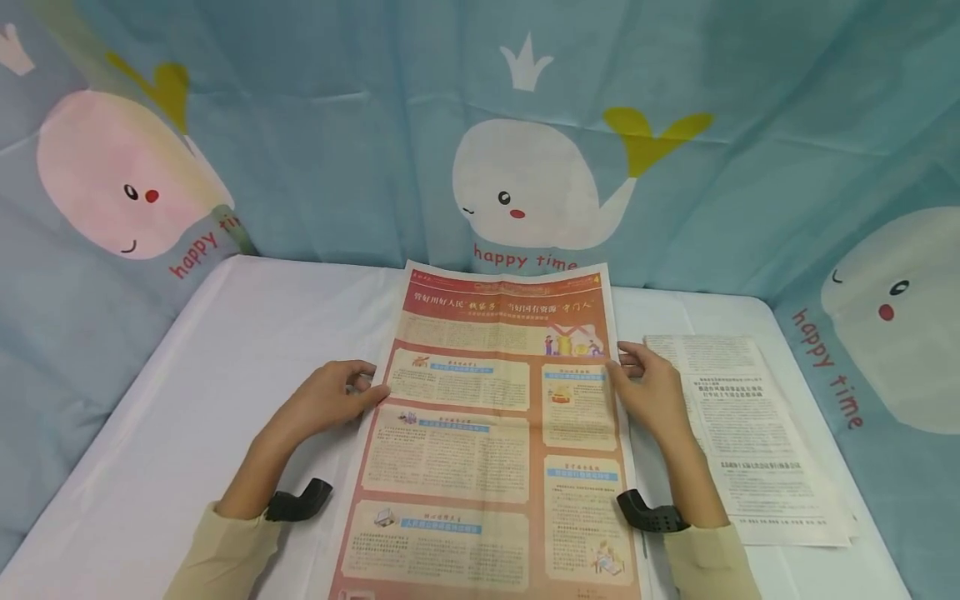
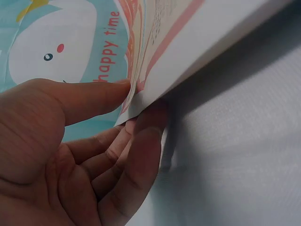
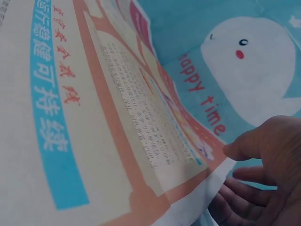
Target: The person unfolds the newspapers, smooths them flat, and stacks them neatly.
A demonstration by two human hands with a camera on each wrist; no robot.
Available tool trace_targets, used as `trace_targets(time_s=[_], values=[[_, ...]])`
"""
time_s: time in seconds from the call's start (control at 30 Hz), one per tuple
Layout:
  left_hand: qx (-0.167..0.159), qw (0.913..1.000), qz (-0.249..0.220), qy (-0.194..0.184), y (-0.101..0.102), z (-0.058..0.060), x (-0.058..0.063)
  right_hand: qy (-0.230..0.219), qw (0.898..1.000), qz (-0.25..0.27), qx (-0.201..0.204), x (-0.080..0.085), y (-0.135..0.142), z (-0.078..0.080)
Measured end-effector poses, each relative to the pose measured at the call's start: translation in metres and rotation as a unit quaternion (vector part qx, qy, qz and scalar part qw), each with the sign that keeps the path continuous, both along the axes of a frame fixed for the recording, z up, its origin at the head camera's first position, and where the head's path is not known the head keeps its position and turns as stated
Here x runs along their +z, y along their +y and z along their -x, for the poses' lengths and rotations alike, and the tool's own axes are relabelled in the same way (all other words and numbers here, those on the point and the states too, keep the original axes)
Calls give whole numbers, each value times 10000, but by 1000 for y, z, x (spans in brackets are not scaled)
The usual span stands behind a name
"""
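Newspaper (image 1: 480,454) between left fingers (image 2: 143,153) and right fingers (image 3: 247,193), each pinching one side edge.

Both sleeves (image 1: 225,554) are beige, both wrist cameras (image 1: 306,502) black.

- A small curtained-off nook; whether it lies in a home or elsewhere cannot be told.
- Blue hanging cloth (image 1: 337,175) closes in the white-surfaced bench (image 1: 247,333) behind and at both sides.
- Cartoon whales (image 1: 525,171) and red "happy time" lettering (image 1: 525,257) repeat around the bench.
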State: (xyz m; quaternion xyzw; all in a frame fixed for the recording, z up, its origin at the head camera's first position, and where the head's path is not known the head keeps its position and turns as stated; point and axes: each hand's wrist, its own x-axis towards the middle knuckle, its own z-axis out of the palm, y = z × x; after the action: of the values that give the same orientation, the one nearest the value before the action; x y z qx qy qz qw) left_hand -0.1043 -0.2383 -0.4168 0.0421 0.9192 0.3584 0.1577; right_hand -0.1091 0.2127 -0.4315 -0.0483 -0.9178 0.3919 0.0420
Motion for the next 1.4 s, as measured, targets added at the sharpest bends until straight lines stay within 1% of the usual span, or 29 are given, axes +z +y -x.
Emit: trace_targets(time_s=[0.13,0.3,0.4,0.67,0.83,1.03,1.17,1.23,1.33,1.4], values=[[-14,9998,-18,-188,-2,-4,2,40,10000,42,77,-1,0,0],[-67,9986,12,-517,-4,-8,3,331,9994,49,95,-1,-3,0],[-112,9978,42,-649,-3,-9,3,422,9989,54,209,0,-8,1],[-136,9982,-45,-585,-3,-10,7,482,9949,339,817,4,-32,-1],[-155,9982,147,-565,4,-11,8,334,9897,625,1245,9,-54,-7],[-41,9969,583,-533,15,-13,15,115,9765,1022,1895,13,-94,-15],[41,9946,845,-600,19,-16,16,-152,9629,1195,2414,13,-124,-19],[52,9942,919,-556,21,-18,15,-335,9554,1303,2629,14,-140,-23],[73,9939,1022,-414,23,-20,13,-554,9467,1404,2845,14,-163,-28],[67,9942,1031,-306,23,-22,13,-649,9431,1495,2898,12,-178,-31]])
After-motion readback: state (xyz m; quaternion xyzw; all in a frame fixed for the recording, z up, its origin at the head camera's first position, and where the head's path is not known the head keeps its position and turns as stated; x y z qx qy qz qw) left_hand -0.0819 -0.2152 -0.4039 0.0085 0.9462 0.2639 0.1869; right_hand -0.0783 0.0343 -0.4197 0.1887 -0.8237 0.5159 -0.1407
